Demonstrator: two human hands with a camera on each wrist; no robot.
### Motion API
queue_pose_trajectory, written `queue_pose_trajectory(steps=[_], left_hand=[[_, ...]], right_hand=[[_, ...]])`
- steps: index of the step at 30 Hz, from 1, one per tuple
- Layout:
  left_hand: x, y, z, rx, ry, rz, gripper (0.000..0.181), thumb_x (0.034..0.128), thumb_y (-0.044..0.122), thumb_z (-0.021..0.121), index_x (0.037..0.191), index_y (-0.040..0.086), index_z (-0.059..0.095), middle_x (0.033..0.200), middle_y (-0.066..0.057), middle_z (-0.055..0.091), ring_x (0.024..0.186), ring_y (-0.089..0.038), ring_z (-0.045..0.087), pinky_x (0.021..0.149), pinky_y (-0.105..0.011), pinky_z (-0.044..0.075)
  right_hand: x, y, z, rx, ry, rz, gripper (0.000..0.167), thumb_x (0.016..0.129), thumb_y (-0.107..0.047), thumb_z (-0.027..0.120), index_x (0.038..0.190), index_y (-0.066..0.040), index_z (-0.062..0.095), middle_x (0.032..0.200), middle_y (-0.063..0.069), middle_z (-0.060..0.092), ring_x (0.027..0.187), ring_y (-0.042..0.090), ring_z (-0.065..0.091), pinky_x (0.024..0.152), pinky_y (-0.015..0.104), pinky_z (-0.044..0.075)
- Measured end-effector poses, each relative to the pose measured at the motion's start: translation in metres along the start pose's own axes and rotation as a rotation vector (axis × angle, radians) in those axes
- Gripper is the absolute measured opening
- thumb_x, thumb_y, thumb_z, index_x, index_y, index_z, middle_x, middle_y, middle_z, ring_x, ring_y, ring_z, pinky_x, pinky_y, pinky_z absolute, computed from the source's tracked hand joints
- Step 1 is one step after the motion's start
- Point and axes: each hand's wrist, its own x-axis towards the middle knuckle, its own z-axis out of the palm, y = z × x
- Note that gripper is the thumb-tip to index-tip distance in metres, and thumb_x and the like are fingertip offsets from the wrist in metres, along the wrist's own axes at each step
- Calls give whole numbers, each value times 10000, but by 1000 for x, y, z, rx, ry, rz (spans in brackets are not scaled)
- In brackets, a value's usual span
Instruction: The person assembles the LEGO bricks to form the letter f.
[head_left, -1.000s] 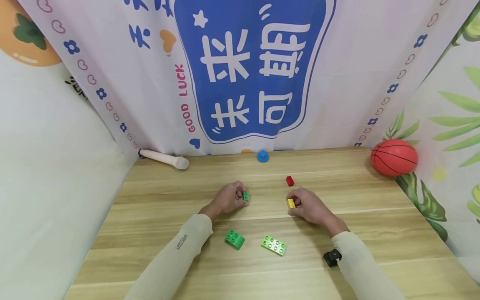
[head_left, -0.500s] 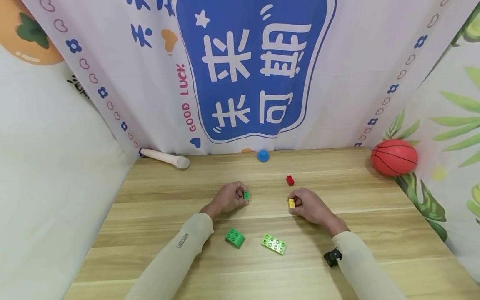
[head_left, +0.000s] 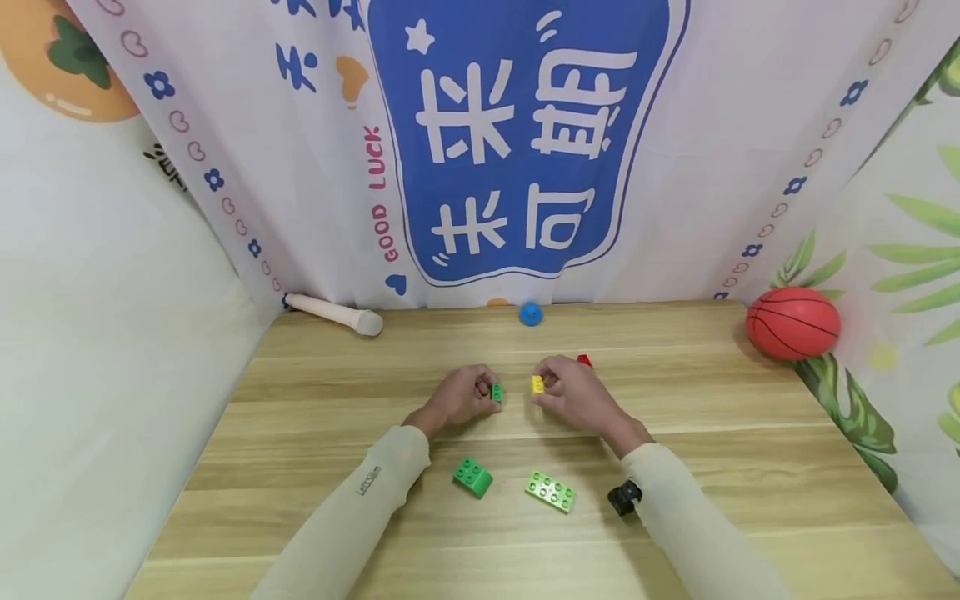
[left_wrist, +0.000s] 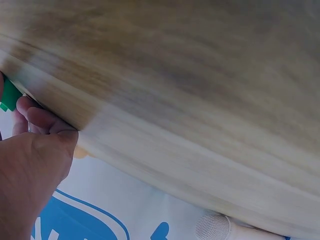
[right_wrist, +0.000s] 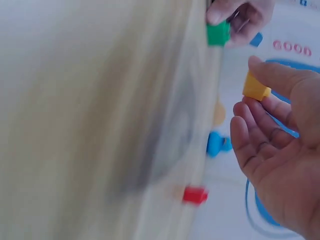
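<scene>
My left hand (head_left: 461,397) pinches a small green brick (head_left: 497,392) close above the table; in the left wrist view that green brick (left_wrist: 10,95) shows only at the left edge. Between thumb and fingers of my right hand (head_left: 579,395) is a small yellow brick (head_left: 537,384), a short gap to the right of the green one. The right wrist view shows the yellow brick (right_wrist: 255,87) held off the table, other fingers loosely bent. A red brick (head_left: 585,361) lies just behind the right hand, partly hidden by it.
Nearer the front lie a larger green block (head_left: 473,477) and a light green studded brick (head_left: 551,491). At the back are a white toy microphone (head_left: 337,315), a small blue toy (head_left: 531,313) and a red ball (head_left: 793,323). Printed cloth walls stand around the wooden table (head_left: 337,375).
My right hand has moved left with the yellow brick, toward the green brick, and now partly covers the red brick. The left hand has stayed almost in place.
</scene>
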Motion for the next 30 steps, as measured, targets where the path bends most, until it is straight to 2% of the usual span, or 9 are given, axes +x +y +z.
queue_pose_trajectory(steps=[5, 10, 16, 24, 30], left_hand=[[2, 2, -3, -2, 2, 20, 325, 888, 146, 900, 1143, 74, 711, 1010, -45, 690, 907, -148, 603, 843, -295, 545], [3, 0, -3, -5, 18, 40, 297, 884, 145, 903, 1109, 73, 723, 988, -38, 692, 898, -145, 597, 835, -282, 542], [1, -4, -2, 10, 21, 87, 223, 892, 115, 883, 1039, 61, 723, 932, -44, 706, 842, -126, 604, 774, -239, 537], [1, -3, 0, 3, 21, 89, 214, 900, 133, 881, 1031, 70, 725, 914, -30, 682, 834, -122, 576, 751, -219, 504], [3, -4, 0, 6, 42, 99, 208, 888, 147, 893, 996, 88, 725, 899, -16, 673, 831, -119, 563, 745, -215, 480]], right_hand=[[24, -19, 14, 24, 15, -58, 322, 930, -125, 852, 1217, -80, 713, 1171, 76, 741, 1074, 243, 709, 944, 426, 610], [36, -24, 30, 73, -41, -53, 298, 921, -126, 860, 1190, -96, 737, 1140, 32, 740, 1059, 193, 697, 965, 395, 597], [39, -26, 43, 116, -69, -26, 266, 907, -81, 864, 1142, -87, 740, 1112, 53, 739, 1005, 171, 706, 926, 385, 612], [40, -23, 47, 113, -45, -14, 260, 892, -77, 876, 1109, -113, 738, 1110, 39, 739, 1002, 169, 722, 895, 347, 623], [40, -21, 47, 166, -48, -13, 242, 894, -47, 865, 1087, -117, 735, 1141, 53, 745, 1028, 190, 741, 897, 327, 631]])
